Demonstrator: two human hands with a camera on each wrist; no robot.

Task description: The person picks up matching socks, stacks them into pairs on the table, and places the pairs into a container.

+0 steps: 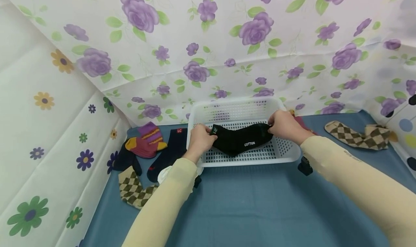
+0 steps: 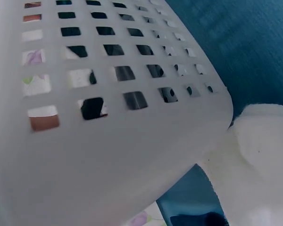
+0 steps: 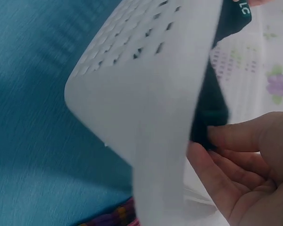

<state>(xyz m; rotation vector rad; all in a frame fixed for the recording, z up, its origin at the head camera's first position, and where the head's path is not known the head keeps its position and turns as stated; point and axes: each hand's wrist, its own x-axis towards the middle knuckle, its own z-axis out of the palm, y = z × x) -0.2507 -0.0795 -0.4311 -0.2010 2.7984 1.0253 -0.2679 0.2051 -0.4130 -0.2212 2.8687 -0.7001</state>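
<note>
A black sock (image 1: 245, 138) marked "LC" and "COTTON" stretches across the white plastic basket (image 1: 247, 164) in the head view. The left hand (image 1: 200, 140) pinches its cuff end at the basket's left side. At the other end, the right hand (image 1: 286, 125) pinches the toe between thumb and fingers. In the right wrist view the right hand (image 3: 247, 165) holds the dark sock (image 3: 212, 108) just behind the basket's wall (image 3: 118, 103). The left wrist view is mostly filled by the perforated basket wall (image 2: 108, 150), and the left hand is largely hidden there.
Left of the basket lie a purple, red and yellow sock (image 1: 146, 146), a navy sock (image 1: 172, 146), an argyle sock (image 1: 133, 189) and a white sock (image 1: 163, 174). Another argyle sock (image 1: 357, 135) lies right. Flowered cloth walls (image 1: 175, 34) stand around the blue cloth (image 1: 256, 211).
</note>
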